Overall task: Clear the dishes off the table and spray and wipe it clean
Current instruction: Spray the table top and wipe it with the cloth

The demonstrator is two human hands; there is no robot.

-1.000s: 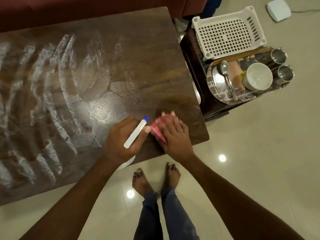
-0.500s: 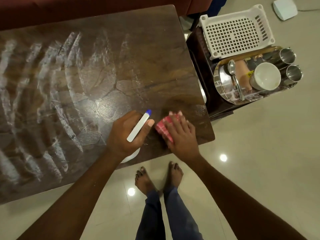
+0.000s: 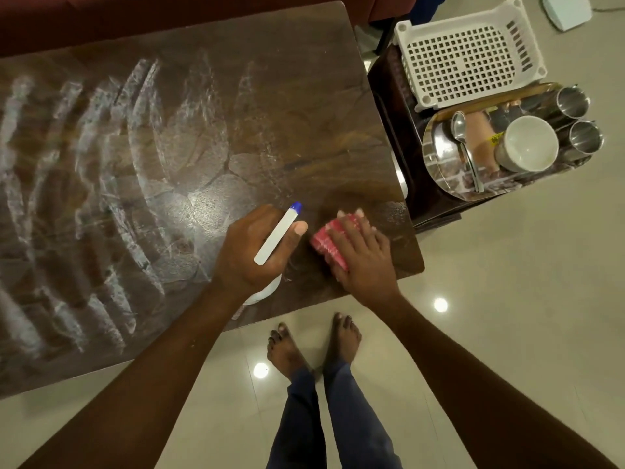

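The dark wooden table (image 3: 209, 106) shows white smeared wipe streaks across its left and middle. My left hand (image 3: 250, 252) grips a white spray bottle (image 3: 278, 235) with a blue nozzle tip, held over the table's near right part. My right hand (image 3: 363, 252) lies flat on a pink cloth (image 3: 326, 242), pressing it onto the table near the right front corner. The dishes stand off the table on a steel tray (image 3: 439, 154) to the right: a white bowl (image 3: 527, 143), a spoon (image 3: 465, 147) and two steel cups (image 3: 573, 103).
A white perforated plastic basket (image 3: 466, 55) sits behind the tray on a dark side stand (image 3: 422, 194). A red sofa (image 3: 101, 15) runs along the table's far edge. My bare feet (image 3: 314, 343) stand on the tiled floor by the table's front edge.
The hands and cloth stay at the table's right front corner; the cloth has shifted only slightly. The view has drifted a little.
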